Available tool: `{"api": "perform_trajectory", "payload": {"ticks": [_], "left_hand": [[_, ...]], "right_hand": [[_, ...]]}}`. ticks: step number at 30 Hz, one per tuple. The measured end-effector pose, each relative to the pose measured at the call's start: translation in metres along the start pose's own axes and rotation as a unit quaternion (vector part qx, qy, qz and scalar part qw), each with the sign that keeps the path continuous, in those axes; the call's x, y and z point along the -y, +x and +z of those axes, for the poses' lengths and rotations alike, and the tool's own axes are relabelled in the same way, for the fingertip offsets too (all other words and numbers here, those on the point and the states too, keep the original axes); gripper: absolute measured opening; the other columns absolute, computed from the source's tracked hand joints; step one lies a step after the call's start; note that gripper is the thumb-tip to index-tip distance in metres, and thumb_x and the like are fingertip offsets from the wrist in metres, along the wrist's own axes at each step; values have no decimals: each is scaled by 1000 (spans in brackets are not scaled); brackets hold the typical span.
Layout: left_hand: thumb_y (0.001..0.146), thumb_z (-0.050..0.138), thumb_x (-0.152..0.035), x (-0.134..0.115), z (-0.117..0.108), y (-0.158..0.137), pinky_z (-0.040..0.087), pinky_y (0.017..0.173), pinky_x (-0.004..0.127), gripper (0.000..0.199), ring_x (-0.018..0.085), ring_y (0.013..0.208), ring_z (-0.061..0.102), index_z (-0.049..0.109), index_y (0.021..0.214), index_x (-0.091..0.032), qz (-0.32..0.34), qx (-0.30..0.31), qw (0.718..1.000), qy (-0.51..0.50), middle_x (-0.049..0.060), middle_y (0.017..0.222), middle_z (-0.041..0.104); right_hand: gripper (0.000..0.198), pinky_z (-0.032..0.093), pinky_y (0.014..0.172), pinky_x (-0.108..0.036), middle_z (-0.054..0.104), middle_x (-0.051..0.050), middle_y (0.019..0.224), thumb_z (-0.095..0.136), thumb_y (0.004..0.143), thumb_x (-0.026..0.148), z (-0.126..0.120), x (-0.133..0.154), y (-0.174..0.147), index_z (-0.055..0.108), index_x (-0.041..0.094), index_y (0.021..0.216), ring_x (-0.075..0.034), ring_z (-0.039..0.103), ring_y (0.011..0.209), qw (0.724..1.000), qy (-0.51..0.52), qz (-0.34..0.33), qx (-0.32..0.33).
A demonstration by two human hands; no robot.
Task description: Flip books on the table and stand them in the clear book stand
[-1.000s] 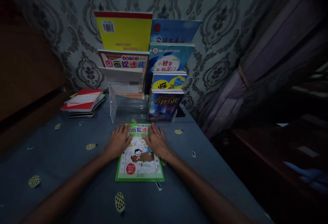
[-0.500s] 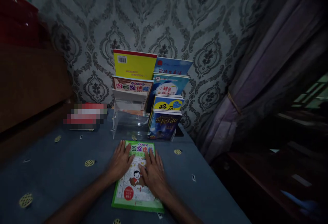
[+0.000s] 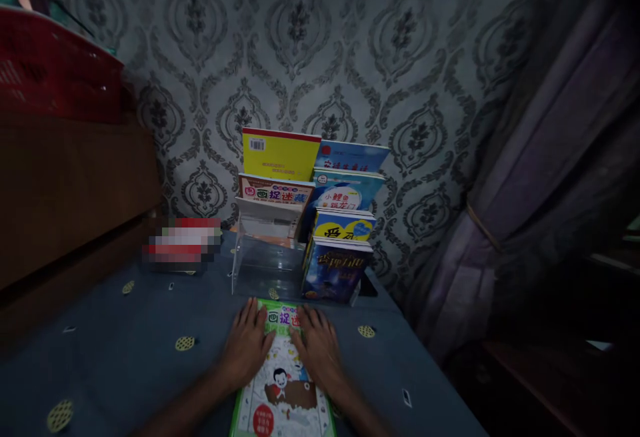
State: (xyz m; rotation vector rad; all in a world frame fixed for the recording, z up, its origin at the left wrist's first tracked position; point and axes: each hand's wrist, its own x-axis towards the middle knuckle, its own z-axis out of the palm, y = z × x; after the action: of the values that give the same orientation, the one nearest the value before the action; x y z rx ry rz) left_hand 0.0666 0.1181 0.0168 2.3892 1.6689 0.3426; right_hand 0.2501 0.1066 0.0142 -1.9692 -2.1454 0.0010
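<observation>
A green-edged picture book (image 3: 285,383) lies flat on the table, its cover facing up. My left hand (image 3: 249,343) rests along the book's upper left edge, fingers stretched out. Across from it, my right hand (image 3: 316,347) lies over the upper right edge with its fingers extended too. Just beyond my fingertips stands a clear acrylic book rack (image 3: 267,270). Its right side holds several books in tiers, with a dark blue book (image 3: 335,273) in front. On the left side are a yellow book (image 3: 280,157) at the back and a brown-topped picture book (image 3: 275,190) before it.
A blurred-out red and white item (image 3: 185,240) lies at the left back of the table (image 3: 130,370). Further left stands a brown wooden cabinet (image 3: 75,190) with a red basket (image 3: 60,67) on it. A tied purple curtain (image 3: 460,277) hangs at the right.
The camera view has shifted, so the scene sits lower and further right. My right hand has moved outward to the book's right edge; my left hand stays at the left edge.
</observation>
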Motion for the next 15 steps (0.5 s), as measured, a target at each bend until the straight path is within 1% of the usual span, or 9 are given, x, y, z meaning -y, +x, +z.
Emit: {"api": "perform_trajectory", "payload": {"ticks": [2,5,9,13,15], "left_hand": [[97,36,-37,-1,-1,0,23,119,51,59,32,149,19,41,148,-7,-1,1,1000,-2,20,158,24],[98,36,-37,-2,-1,-1,23,119,51,59,32,149,19,40,148,-6,-7,7,1000,-6,20,159,23],[98,36,-37,-3,0,-1,23,119,51,60,33,149,18,39,149,-7,-15,9,1000,-4,19,159,23],[97,37,-36,-3,3,-1,25,118,54,59,33,149,19,41,149,-8,-11,-9,1000,-5,18,159,24],[97,37,-37,-2,4,0,25,118,54,59,33,149,19,41,148,-8,-11,-6,1000,-3,18,159,24]], "right_hand": [[53,35,112,-51,50,-15,148,36,98,41,0,-1,2,52,15,142,-33,46,136,1000,-2,2,-6],[53,36,112,-49,49,-17,148,38,98,38,3,-4,2,53,12,141,-32,46,136,1000,8,2,-20],[55,35,113,-52,44,-19,151,44,94,36,18,-9,-5,52,9,142,-34,43,139,1000,20,8,-20],[55,36,113,-56,42,-12,153,49,92,40,43,-17,-21,52,20,143,-36,39,141,998,32,-28,-46],[55,40,109,-59,42,-10,152,52,91,43,57,-20,-30,53,25,142,-39,39,140,996,28,-48,-66]]}}
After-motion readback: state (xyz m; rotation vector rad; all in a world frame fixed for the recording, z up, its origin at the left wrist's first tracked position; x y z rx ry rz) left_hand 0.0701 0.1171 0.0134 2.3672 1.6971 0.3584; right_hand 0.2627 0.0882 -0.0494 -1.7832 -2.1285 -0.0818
